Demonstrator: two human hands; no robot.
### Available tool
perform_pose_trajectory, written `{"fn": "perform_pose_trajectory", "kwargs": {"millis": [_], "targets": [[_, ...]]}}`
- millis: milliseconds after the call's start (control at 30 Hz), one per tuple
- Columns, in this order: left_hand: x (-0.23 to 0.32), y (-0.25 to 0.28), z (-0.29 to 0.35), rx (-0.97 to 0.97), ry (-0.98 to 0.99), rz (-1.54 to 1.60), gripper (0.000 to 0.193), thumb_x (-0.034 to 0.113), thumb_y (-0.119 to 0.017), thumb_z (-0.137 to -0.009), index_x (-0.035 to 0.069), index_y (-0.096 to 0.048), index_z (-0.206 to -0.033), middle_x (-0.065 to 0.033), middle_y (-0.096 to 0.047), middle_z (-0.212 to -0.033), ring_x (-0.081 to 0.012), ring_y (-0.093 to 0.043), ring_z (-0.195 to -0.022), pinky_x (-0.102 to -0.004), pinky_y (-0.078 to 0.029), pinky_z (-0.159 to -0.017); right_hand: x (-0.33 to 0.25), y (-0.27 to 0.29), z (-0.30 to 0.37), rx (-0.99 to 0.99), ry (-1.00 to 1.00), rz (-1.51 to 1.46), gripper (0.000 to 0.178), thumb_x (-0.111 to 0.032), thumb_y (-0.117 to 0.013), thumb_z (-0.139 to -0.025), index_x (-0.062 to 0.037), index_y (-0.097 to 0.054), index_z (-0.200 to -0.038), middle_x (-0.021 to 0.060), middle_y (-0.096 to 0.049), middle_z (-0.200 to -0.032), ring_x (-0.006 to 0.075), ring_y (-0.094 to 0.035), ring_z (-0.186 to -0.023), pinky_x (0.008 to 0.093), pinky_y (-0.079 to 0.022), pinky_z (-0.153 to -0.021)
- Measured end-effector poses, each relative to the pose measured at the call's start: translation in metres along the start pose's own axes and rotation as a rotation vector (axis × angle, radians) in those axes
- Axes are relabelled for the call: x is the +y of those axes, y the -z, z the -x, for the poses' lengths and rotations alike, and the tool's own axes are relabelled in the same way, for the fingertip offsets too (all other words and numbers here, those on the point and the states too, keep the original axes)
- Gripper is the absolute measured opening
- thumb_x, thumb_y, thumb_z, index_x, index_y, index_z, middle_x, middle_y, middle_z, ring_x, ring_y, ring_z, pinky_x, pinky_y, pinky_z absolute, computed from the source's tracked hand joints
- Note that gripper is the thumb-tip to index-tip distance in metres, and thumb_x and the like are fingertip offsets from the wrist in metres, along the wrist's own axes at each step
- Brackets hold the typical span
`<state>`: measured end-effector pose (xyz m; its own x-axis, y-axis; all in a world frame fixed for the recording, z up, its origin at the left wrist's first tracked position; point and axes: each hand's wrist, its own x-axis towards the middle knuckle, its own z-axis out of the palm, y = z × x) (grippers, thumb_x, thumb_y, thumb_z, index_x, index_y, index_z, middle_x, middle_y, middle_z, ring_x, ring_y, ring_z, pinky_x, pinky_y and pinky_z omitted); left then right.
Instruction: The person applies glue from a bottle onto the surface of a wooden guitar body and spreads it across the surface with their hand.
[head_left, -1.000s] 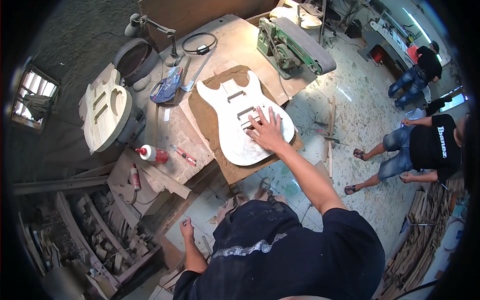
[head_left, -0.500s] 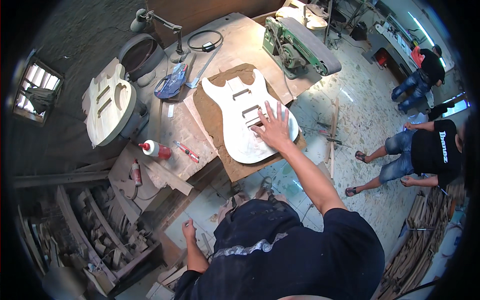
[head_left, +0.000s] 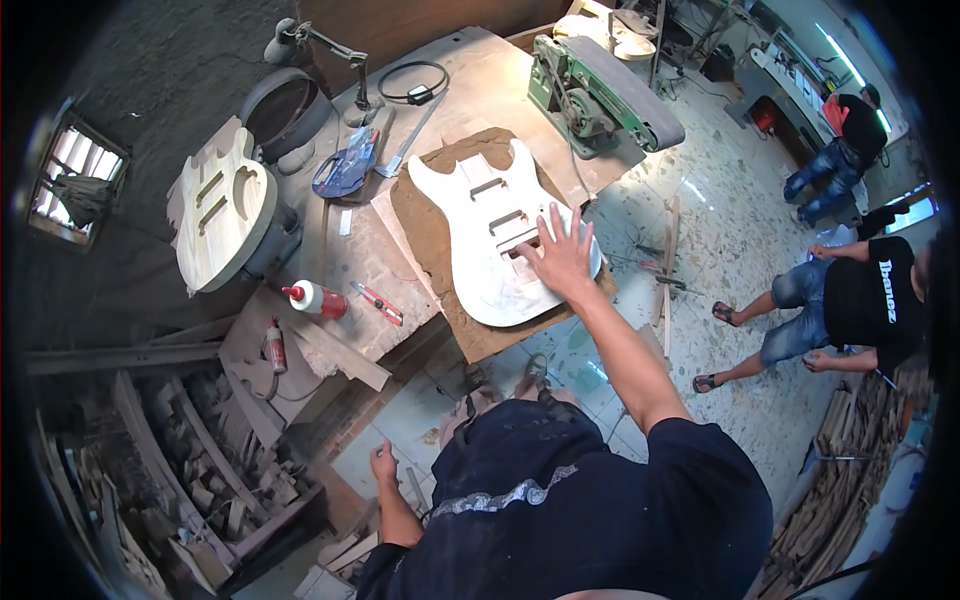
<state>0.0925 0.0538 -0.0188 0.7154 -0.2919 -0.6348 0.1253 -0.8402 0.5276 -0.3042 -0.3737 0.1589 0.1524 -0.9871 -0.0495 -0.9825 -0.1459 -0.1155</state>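
Note:
A white electric guitar body (head_left: 480, 275) with cut-out pickup slots lies flat on a brown-covered board at the bench's near edge. My right hand (head_left: 562, 262) rests on its right side, fingers spread and palm down, beside the lower cut-outs. Low at my left side hangs my left hand (head_left: 383, 463), its fingers curled in and nothing visible in them. Left of the guitar body are a red-and-white glue bottle (head_left: 316, 299), a red utility knife (head_left: 379, 304) and a blue plastic-wrapped pack (head_left: 346, 168).
A bare-wood guitar body (head_left: 222, 225) stands at the left. The green belt sander (head_left: 605, 95) and a desk lamp (head_left: 330, 48) are at the back. Wood scraps (head_left: 215, 480) fill the lower left. Two people, one in denim shorts (head_left: 800, 310), are at the right.
My right hand has slid a little right and toward me over the guitar body, uncovering more of the lower slots. My left hand stays low at my side.

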Motion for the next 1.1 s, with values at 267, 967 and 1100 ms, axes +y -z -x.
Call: {"fn": "perform_pose_trajectory", "kwargs": {"millis": [267, 967, 1100], "targets": [[-0.011, 0.001, -0.014, -0.019, 0.035, -0.004, 0.044, 0.042, -0.07, -0.092, 0.004, -0.062, -0.111, -0.013, -0.066, -0.094, -0.0205, -0.062, -0.069, -0.0339, -0.053, -0.061, -0.046, -0.008, 0.015, 0.037, 0.212, -0.093, 0.074, -0.069, -0.042, -0.096, -0.0192, -0.049, -0.15, 0.0142, -0.018, -0.167, 0.0492, -0.007, -0.151, 0.0682, -0.008, -0.118], [0.006, 0.002, -0.013, -0.102, 0.057, -0.059, 0.046, 0.041, -0.066, -0.095, 0.001, -0.058, -0.117, -0.0096, -0.059, -0.101, -0.0216, -0.06, -0.091, -0.0372, -0.058, -0.071, -0.034, -0.007, 0.049, 0.0, 0.384, -0.049, 0.067, -0.067, -0.047, -0.094, -0.0286, -0.049, -0.149, 0.0123, -0.023, -0.166, 0.0479, -0.01, -0.151, 0.069, -0.008, -0.117], [0.015, -0.001, -0.019, -0.129, 0.022, -0.054, 0.048, 0.041, -0.066, -0.095, -0.001, -0.057, -0.117, -0.0109, -0.059, -0.103, -0.0211, -0.06, -0.091, -0.0366, -0.058, -0.072, -0.034, -0.007, 0.033, 0.139, 0.332, -0.061, 0.065, -0.066, -0.045, -0.096, -0.0268, -0.053, -0.147, 0.0125, -0.022, -0.166, 0.0473, -0.01, -0.151, 0.0686, -0.007, -0.117]]}}
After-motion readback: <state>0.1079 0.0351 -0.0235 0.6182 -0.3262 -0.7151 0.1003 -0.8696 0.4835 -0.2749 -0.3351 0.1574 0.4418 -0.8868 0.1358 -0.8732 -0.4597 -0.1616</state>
